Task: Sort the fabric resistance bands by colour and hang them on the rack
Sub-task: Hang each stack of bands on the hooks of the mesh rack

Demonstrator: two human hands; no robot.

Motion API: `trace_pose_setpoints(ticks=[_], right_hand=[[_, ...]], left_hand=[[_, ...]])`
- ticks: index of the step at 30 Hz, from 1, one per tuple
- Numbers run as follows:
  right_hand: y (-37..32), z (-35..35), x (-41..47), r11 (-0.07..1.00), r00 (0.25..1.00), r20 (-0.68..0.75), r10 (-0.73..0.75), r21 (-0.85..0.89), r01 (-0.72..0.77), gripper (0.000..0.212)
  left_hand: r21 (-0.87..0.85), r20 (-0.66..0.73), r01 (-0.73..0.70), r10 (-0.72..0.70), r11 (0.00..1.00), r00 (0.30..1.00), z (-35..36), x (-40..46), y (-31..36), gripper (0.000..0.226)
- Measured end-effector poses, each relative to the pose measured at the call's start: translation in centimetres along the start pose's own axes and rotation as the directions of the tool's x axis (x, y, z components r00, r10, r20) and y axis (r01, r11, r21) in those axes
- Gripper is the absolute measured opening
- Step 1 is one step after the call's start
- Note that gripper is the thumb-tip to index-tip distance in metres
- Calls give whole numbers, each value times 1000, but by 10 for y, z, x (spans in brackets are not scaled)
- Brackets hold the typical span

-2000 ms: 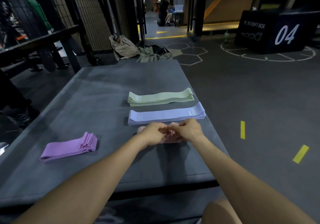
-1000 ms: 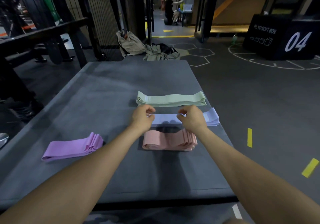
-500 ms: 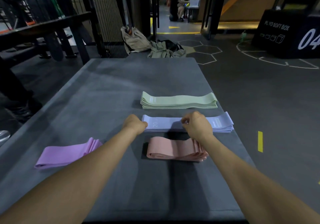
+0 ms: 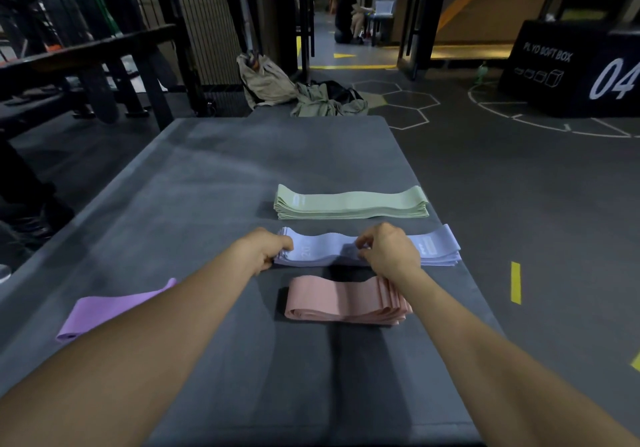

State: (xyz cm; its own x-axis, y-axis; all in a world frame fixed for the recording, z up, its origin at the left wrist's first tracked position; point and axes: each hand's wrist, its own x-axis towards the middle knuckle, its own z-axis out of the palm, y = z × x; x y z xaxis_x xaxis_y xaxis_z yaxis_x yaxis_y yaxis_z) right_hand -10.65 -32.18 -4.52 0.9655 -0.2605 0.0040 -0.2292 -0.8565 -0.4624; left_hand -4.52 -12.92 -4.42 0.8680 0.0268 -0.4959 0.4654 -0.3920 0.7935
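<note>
So, both hands are on the lavender-blue band stack [image 4: 367, 251], which lies flat across the grey mat [image 4: 207, 187] just right of centre. L hand [image 4: 265, 251] has its fingers curled round the stack's left end, at approx 9 o'clock of the stack. R hand [image 4: 389, 251] sits over the middle, fingers curled down and pinching the top layer (whether one band or several is pinched, can't tell). The stack's right end w/ a pale label sticks out past the R hand at 3 o'clock.

At 12 o'clock from that stack, close but apart, lies the green band stack [image 4: 351, 202], flat, edges roughly squared. At 6 o'clock, near the R wrist, is the pink band stack [image 4: 341, 303], its right end fanned into several layers; the R forearm crosses over that end. Well apart at 8 o'clock, near the mat's left edge, lies a purple band stack [image 4: 104, 309], partly hidden behind the L forearm.

Beyond the mat at 12 o'clock, a heap of beige bags [image 4: 294, 88] on the floor. At 2 o'clock, a black plyo soft box [image 4: 568, 69] marked 04. Far back at 12, a person [image 4: 346, 13] sits by a small table.
</note>
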Motion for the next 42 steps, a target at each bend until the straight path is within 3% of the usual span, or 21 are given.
trace_pose_setpoints(ticks=[5,10,17,21,24,27,29,32,37,42], right_hand=[[-4,-7,2,999,998,63,30,34,-32,23],[-22,-5,4,996,995,98,6,89,-15,21],[-63,1,8,986,990,113,-81,152,64,15],[-75,-4,12,952,990,100,-103,298,69,15],[-77,-14,11,842,986,123,-111,539,27,17],[-75,-21,11,592,968,235,-91,794,-137,21],[-70,-24,13,489,958,276,-80,848,-204,27],[-60,-29,18,423,953,300,-40,869,-256,29],[-43,-29,26,457,949,303,83,835,-306,35],[-31,-24,29,686,952,242,186,662,-302,44]], left_hand=[[-123,39,-23,28,992,999,-8,-7,10,16],[-107,-18,-89,88,990,996,-32,-12,28,11],[83,-260,-119,137,989,956,-102,-16,45,17],[190,-222,-192,233,963,947,-88,-26,60,15],[275,-176,-279,334,920,926,-53,-33,68,23],[353,-167,-309,384,883,908,-18,-38,72,22],[367,-144,-306,378,878,914,-2,-40,74,25],[350,-120,-340,401,873,908,15,-41,73,28],[179,29,-413,414,893,910,34,-42,66,5],[108,146,-415,399,903,905,39,-38,55,43]])
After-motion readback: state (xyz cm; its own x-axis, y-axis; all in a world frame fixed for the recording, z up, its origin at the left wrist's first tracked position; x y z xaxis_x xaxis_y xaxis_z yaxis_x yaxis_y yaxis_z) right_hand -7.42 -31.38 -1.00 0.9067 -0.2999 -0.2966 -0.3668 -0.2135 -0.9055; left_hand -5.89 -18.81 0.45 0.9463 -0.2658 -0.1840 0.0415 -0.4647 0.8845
